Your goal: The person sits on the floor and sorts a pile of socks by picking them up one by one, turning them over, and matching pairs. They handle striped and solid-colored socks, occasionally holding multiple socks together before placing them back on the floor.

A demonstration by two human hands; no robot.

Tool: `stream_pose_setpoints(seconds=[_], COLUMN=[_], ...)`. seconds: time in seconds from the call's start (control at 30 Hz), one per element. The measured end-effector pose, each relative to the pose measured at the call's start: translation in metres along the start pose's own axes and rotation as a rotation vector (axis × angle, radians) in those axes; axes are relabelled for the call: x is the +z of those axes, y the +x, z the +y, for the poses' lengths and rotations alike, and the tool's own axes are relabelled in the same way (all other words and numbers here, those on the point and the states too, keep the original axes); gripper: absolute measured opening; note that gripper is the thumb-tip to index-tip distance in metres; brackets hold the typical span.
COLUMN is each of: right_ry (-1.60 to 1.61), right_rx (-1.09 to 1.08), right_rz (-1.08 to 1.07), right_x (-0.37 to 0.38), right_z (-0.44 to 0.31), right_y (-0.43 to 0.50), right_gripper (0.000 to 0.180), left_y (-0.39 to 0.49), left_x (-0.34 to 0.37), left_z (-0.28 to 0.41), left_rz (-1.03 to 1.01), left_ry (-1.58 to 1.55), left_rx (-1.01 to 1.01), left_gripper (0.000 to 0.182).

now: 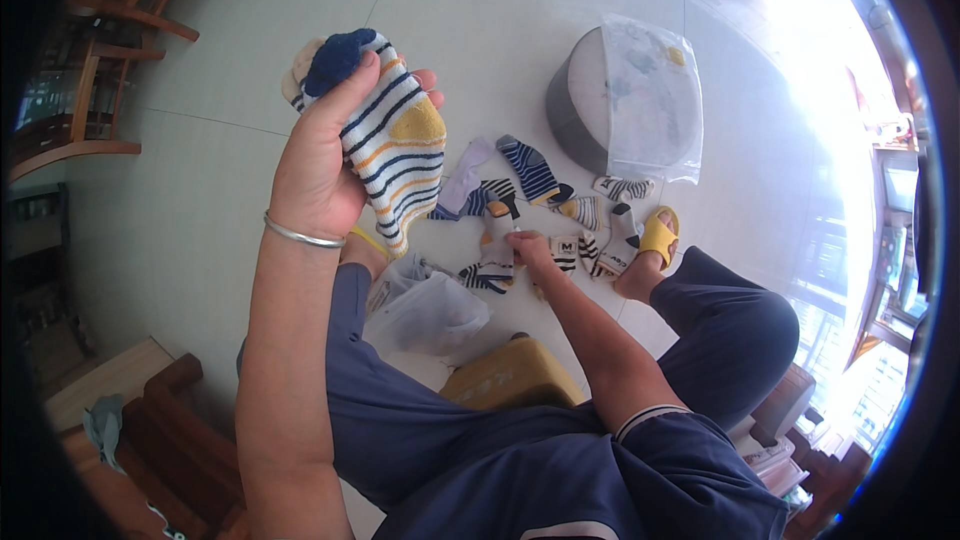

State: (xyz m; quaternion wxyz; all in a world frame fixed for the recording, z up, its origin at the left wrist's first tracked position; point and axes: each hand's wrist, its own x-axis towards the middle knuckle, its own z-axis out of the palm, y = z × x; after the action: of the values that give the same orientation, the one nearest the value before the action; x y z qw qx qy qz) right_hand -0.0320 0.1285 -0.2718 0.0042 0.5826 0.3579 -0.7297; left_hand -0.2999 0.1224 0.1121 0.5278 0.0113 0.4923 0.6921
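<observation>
My left hand [322, 142] is raised at the left, its thumb and fingers closed around a bundle of socks. Outermost is a white sock [397, 165] with navy and orange stripes and a yellow heel; navy and beige sock ends stick out above. Lower down at the centre, my right hand [531, 249] pinches the edge of a grey sock [496, 244] with an orange patch. Around it on the floor lie a lilac sock [469, 169], a navy striped sock [531, 169], a grey sock with a black toe [621, 240] and several other striped socks.
A round grey stool [574, 105] carries a clear plastic bag [652, 105] over its top. Between my feet lie a translucent plastic bag [435, 311] and a yellowish container [514, 379]. My yellow slipper [660, 238] borders the socks. Wooden chairs [105, 90] stand at the left.
</observation>
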Motion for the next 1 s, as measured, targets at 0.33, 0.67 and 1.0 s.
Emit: stream_pose_setpoints(seconds=[0.33, 0.67, 1.0], right_ry=[0.066, 0.046, -0.161], right_rx=[-0.022, 0.026, -0.038], right_rz=[0.016, 0.077, 0.164], right_x=[0.002, 0.014, 0.010], right_z=[-0.005, -0.009, 0.014], right_y=[-0.010, -0.014, 0.003], right_gripper=[0.029, 0.043, 0.039], left_y=[0.002, 0.005, 0.006], left_x=[-0.004, -0.005, -0.005], left_z=[-0.001, -0.005, -0.010], left_rz=[0.011, -0.016, -0.060], left_ry=[0.009, -0.059, -0.050], left_rx=[-0.023, -0.093, -0.088], left_gripper=[0.027, 0.024, 0.020])
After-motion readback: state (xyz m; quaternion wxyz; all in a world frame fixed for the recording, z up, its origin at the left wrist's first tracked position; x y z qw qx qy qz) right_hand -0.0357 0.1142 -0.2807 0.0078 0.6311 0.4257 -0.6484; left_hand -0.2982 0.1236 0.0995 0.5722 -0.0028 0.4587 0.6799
